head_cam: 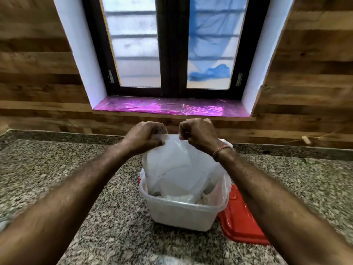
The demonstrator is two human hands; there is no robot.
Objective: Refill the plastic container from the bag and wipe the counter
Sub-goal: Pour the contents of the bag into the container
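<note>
The top edge of a white plastic bag (177, 165) is pinched by both hands, held side by side above the container. The left hand (146, 135) is curled into a fist on the bag's left corner; the right hand (197, 133), a thread band at its wrist, is clenched on the right corner. The bag's lower part is set inside the clear plastic container (181, 211), which stands on the speckled granite counter (57, 169). A red lid (240, 219) lies just right of the container, partly under it.

Ahead I see a dark-framed window (172, 44) with frosted panes, a glossy pink sill (168, 109), wood-panelled walls (34, 73) and a speckled granite tabletop (66, 163).
</note>
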